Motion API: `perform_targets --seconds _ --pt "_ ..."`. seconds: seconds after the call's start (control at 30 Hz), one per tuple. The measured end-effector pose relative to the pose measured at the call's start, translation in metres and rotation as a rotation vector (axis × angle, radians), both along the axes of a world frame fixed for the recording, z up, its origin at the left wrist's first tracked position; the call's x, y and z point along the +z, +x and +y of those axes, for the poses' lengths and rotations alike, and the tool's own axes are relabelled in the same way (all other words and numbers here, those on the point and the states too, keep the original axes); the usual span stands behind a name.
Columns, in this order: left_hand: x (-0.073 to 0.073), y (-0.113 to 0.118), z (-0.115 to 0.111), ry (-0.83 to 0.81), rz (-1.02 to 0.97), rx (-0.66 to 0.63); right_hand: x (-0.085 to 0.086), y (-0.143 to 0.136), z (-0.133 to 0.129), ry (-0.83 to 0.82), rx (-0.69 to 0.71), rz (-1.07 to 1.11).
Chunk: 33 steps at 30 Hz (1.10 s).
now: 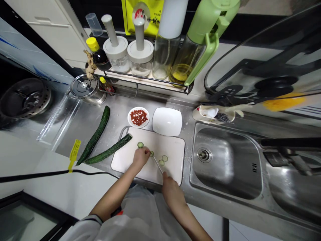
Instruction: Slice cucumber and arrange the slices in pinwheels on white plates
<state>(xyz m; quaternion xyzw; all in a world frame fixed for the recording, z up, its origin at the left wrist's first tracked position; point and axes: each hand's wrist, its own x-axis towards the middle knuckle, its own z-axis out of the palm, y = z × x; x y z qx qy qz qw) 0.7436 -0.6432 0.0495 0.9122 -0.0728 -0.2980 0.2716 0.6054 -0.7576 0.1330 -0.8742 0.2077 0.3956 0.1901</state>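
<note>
My right hand (pixel 173 190) is closed around the handle of a thin knife (pixel 157 164) at the near edge of the board (pixel 174 174); my left hand (pixel 139 158) has its fingertips drawn together beside a cucumber slice (pixel 151 153); whether they pinch it, I cannot tell. Three further slices (pixel 165 158) lie on the board, two toward its right edge; slicing appears barely begun, since one cucumber (pixel 110 152) crosses the left edge, mostly uncut, and a second cucumber (pixel 96 135) on the bench (pixel 70 130) looks whole; the handle is hidden by my grip; the red pieces (pixel 138 117) are too small to identify.
</note>
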Motion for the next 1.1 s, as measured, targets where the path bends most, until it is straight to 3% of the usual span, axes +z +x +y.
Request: perform_targets --seconds 0.17,0.5,0.83,0.97,1.1 --pt "-0.001 -0.001 0.0 -0.02 -0.017 0.009 0.004 -0.002 0.001 0.045 -0.03 0.025" --pt "-0.003 -0.005 0.004 -0.138 -0.067 0.043 -0.002 -0.038 -0.011 0.072 -0.009 0.047" --pt "-0.004 0.018 0.032 -0.178 -0.273 0.307 -0.006 -0.041 -0.012 0.08 -0.019 0.035" --pt "-0.009 0.022 0.039 -0.143 -0.331 0.298 -0.007 -0.04 -0.012 0.061 -0.014 0.051" --pt "-0.005 0.02 0.032 -0.117 -0.433 0.229 -0.002 -0.037 -0.011 0.057 -0.02 0.05"
